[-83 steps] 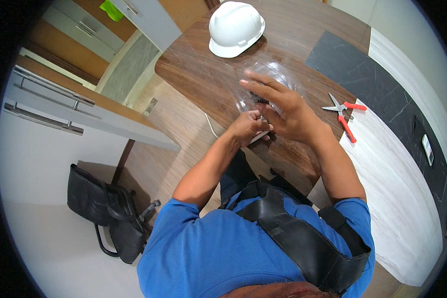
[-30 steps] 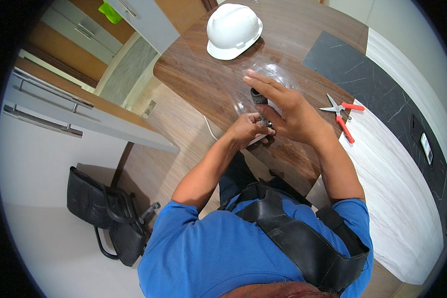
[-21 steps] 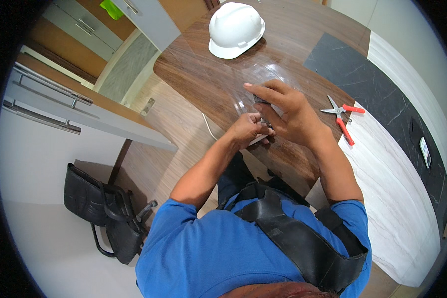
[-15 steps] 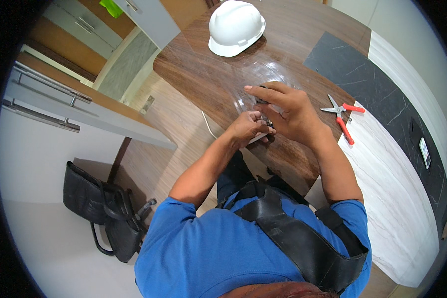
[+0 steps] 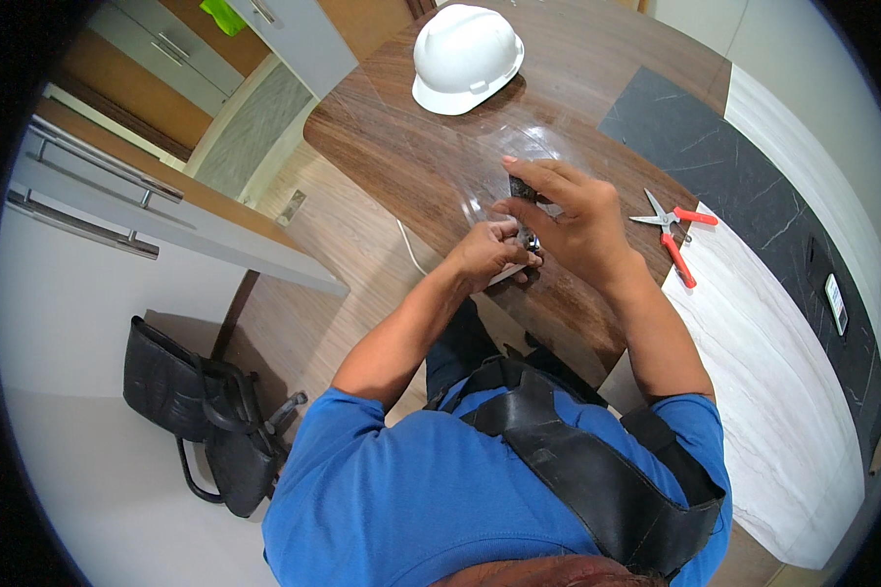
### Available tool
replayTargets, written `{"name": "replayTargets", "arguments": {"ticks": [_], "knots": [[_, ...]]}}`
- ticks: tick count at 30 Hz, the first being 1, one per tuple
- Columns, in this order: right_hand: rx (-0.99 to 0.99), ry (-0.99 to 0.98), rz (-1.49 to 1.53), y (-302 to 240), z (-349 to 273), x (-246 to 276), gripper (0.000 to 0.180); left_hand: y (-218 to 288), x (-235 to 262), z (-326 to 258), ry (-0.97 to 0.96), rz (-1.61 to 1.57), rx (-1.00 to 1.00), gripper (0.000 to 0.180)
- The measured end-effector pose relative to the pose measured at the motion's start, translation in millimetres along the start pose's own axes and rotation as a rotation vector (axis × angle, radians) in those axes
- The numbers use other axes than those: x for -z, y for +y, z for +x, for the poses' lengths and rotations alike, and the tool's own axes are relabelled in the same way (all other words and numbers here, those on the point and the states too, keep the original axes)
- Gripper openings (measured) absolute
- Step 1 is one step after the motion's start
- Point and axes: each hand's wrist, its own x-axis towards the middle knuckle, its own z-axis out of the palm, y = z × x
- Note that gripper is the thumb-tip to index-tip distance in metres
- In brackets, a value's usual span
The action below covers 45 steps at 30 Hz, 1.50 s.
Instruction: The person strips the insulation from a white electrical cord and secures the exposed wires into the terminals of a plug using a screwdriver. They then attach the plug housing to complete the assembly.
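My right hand (image 5: 582, 210) grips the dark handle of a screwdriver (image 5: 522, 188) between thumb and fingers. It is held steeply over my left hand, and its tip is hidden. Below it, my left hand (image 5: 489, 252) is closed in a pinch on a small fitting (image 5: 533, 243) with a shiny metal part, mostly covered by the fingers. A white piece (image 5: 504, 275), perhaps cable, shows just under the left fingers. Both hands are at the near edge of the brown wooden table (image 5: 401, 166).
A white hard hat (image 5: 465, 59) sits at the far side. Clear plastic (image 5: 533, 147) lies beyond my hands. Red-handled pliers (image 5: 671, 230) rest open to the right, and a small white device (image 5: 836, 303) farther right. A white cable (image 5: 408, 245) hangs off the left edge; a black chair (image 5: 201, 401) stands left.
My right hand has turned and tilted slightly, so more of the screwdriver's handle shows. My left hand stays in place with its pinch.
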Motion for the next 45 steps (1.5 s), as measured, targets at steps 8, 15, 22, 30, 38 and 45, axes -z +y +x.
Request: {"name": "replayTargets", "arguments": {"ticks": [8,15,22,30,38,45], "knots": [[0.106,0.091,0.055,-4,5,-7,0.054,2,4,-2,-0.030,-0.059,0.031,0.037],[-0.230,0.345,-0.007,-9,11,39,0.043,-29,21,12,-0.173,-0.258,-0.103,0.044],[-0.412,-0.110,-0.422,19,-35,54,0.041,-30,31,5,-0.303,-0.498,-0.121,0.034],[-0.342,-0.180,-0.528,40,-79,32,0.042,-37,34,3,-0.317,-0.639,-0.196,0.039],[-0.215,-0.236,-0.601,54,-93,19,0.042,-38,31,-8,-0.276,-0.667,-0.166,0.040],[-0.174,-0.262,-0.562,56,-96,17,0.044,-33,25,-13,-0.207,-0.581,-0.104,0.040]]}}
